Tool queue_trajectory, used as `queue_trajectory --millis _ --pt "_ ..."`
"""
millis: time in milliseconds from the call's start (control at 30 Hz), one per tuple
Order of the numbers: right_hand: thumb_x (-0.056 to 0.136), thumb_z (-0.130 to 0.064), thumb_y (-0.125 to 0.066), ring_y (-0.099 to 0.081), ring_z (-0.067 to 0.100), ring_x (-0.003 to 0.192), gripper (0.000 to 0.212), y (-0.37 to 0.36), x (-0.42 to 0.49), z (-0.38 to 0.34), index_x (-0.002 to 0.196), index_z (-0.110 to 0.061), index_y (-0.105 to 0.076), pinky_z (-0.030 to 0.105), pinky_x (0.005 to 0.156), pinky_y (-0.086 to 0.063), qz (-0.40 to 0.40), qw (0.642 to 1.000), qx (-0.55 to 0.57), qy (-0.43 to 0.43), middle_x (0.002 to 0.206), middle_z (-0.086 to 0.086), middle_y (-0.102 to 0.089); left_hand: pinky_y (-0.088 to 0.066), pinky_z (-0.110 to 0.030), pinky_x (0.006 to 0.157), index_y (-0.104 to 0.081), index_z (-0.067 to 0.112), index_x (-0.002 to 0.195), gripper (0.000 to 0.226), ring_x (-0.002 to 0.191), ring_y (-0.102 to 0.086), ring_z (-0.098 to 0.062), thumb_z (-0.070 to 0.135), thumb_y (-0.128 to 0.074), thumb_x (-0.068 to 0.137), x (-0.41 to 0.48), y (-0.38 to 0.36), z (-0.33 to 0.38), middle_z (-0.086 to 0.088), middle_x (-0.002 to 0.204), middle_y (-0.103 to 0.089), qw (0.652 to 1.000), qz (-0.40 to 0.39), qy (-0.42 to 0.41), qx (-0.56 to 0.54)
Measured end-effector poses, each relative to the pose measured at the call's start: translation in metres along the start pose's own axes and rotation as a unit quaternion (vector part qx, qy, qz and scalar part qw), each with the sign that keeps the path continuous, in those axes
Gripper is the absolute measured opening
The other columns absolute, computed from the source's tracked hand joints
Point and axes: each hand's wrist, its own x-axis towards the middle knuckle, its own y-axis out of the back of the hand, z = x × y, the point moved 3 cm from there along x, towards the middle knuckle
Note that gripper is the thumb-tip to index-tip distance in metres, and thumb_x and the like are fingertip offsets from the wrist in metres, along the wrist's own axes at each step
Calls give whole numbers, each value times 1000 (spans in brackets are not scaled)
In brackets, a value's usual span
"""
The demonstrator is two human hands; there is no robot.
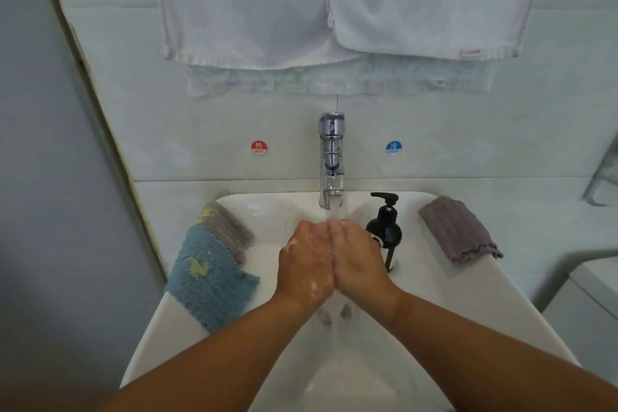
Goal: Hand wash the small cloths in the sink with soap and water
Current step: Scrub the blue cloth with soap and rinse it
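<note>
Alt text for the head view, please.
Soapy left hand and right hand press together under a running chrome tap over a white sink. A blue knitted cloth and grey knitted cloth lie on its left rim, mauve ribbed cloth and black pump bottle right.

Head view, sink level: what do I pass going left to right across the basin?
From the left: blue cloth → left hand → right hand → black soap pump bottle → grey-purple cloth.

Blue cloth, purple cloth on sink rim
</note>
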Motion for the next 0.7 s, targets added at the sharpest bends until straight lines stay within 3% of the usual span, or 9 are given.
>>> queue_trajectory --millis 100,200,300,400,467,533,633,700 --pt "108 -26 -43 -59 -6 58 46 1 2 1 63 -29 -53 12 52 -40 -7 999 -40 8 59 -9 -57 -47 -28 89 -61 16 118 37 104 -62 -19 35 -30 109 0 0 2 2 104 -61 1000 -14 -12 6" --pt "108 -38 -39 -62 2 56 56 5 -3 3 59 -26 -62 15 55 -42 17 1000 15 -21 55 -6 -63 -52 -38 92 -72 16 105 56 94 -68 -23 44 -24 109 0 0 1 -4 98 -73 999 -9 4 -47" --pt "107 -50 -31 -68 11 68 62 3 -9 3 67 -22 -69 27 67 -50 -4 998 36 -50 66 -1 -70 -57 -42 86 -73 20 98 58 87 -69 -21 55 -27 105 -2 -1 -6 -3 91 -73 994 -20 37 -101" --pt "105 -54 -35 -70 17 85 46 6 -7 8 90 -24 -67 36 75 -57 -13 991 107 -76 91 2 -72 -62 -44 78 -60 31 105 31 86 -70 -19 54 -41 103 -5 -1 -10 0 97 -69 972 -45 65 -223" --pt "106 -40 -42 -66 20 81 26 11 -8 7 100 -22 -59 32 61 -53 -29 979 165 -115 102 11 -66 -64 -40 72 -54 34 112 18 86 -72 -19 48 -49 102 -8 1 -9 -1 101 -67 954 -57 74 -285" --pt "104 -29 -49 -64 22 77 8 16 -10 2 106 -23 -55 29 57 -50 -49 966 221 -128 103 15 -65 -64 -38 74 -52 38 116 14 89 -72 -17 42 -51 103 -8 3 -9 0 104 -66 951 -45 69 -298" --pt "104 -29 -54 -67 17 86 10 19 -14 -6 113 -32 -53 22 61 -53 -68 968 228 -74 103 4 -64 -63 -31 73 -52 35 116 17 91 -70 -16 44 -43 105 -9 3 -8 1 105 -67 960 -23 50 -273" --pt "105 -32 -51 -68 11 91 7 19 -17 -8 108 -32 -57 18 64 -55 -51 980 189 -37 100 -5 -66 -62 -32 74 -52 34 115 22 91 -69 -15 49 -38 105 -10 0 -8 3 102 -67 963 -26 42 -265"
